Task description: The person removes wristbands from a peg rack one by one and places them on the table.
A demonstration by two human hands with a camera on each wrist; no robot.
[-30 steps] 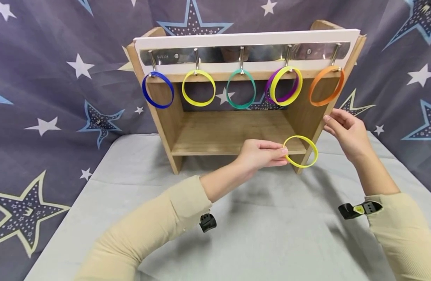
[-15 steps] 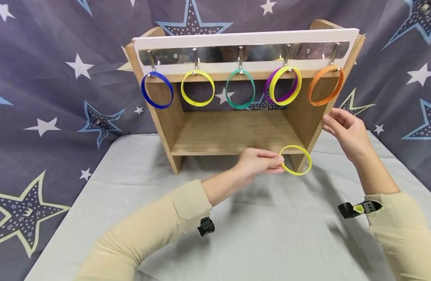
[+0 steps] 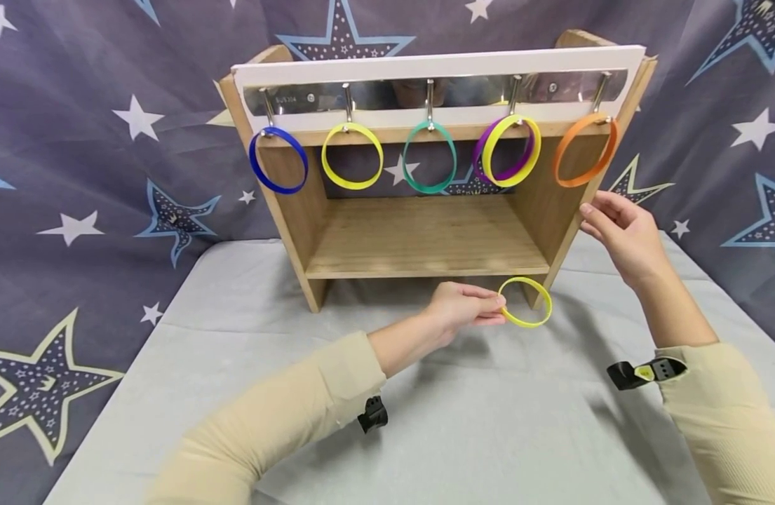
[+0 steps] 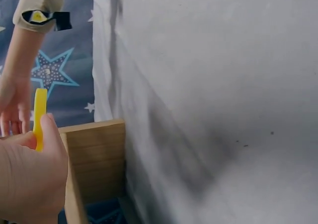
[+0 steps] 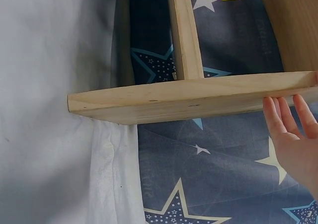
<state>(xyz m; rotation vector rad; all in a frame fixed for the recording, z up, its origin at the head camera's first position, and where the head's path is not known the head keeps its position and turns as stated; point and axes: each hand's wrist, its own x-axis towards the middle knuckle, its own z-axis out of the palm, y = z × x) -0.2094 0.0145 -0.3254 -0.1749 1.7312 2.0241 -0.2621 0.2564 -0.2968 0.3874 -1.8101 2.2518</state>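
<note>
My left hand [image 3: 466,306] pinches a yellow wristband [image 3: 527,325] between thumb and fingers, low in front of the wooden rack's right leg. Seen from the left wrist, the wristband [image 4: 40,112] appears edge-on above the thumb. The right hand [image 3: 630,235] touches the right side panel of the wooden rack [image 3: 419,272]; its fairly straight fingers [image 5: 278,115] rest on the panel's outer face in the right wrist view. Hooks along the rack's top carry a blue wristband [image 3: 253,163], a yellow one, a green wristband [image 3: 454,158], a purple and yellow pair, and an orange wristband [image 3: 556,165].
A shiny metal hook strip [image 3: 387,93] is fixed to a white board [image 3: 450,60] across the rack's top. The rack stands on a table with a grey cloth [image 3: 488,421]. Behind it hangs a dark star-patterned curtain [image 3: 191,63].
My left hand has lowered the yellow wristband, moving down and slightly left, away from the hooks. The right hand has stayed against the side panel. The head view has shifted slightly.
</note>
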